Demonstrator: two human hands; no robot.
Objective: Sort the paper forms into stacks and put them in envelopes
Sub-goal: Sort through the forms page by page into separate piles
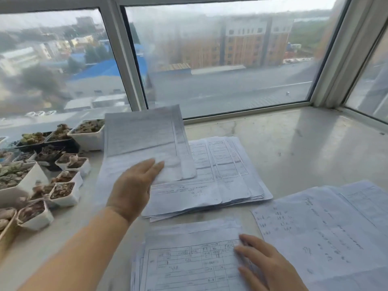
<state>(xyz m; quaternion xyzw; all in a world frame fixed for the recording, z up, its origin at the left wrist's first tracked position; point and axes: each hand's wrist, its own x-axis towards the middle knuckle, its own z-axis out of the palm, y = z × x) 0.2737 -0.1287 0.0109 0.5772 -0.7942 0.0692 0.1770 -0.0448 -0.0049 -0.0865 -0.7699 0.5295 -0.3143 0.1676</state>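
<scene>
While the left hand [134,185] lifts a few white printed paper forms [144,141] off the fanned middle stack of white table-printed forms [218,177], sorting is clearly mid-way, not near done. Left fingers [155,164] look fairly straight over the lower edge of the lifted sheets; thumb is hidden under the paper, so prob. a pinch but can't tell for sure. Lifted sheets stand tilted up, just left of and above the middle stack, blurred, text unreadable.

Right hand [266,263] rests w/ relaxed, spread fingers flat on the near stack of white gridded forms [189,261], which lies just in front of the middle stack; holding nothing, only pressing it down. Right of the middle stack, well apart, is a looser spread of white handwritten sheets [323,232].

So approx. three piles exist on the pale stone window-ledge desk [294,148], all untidy, edges not squared. No envelopes in view anywhere, so the envelope step looks not yet begun. Left to do, by my read: place the lifted sheets, finish splitting the piles, square them, then fetch envelopes and fill.

Left of the middle stack stand small white and black plastic pots of succulents [63,164], near enough that a sliding sheet could catch them.
</scene>
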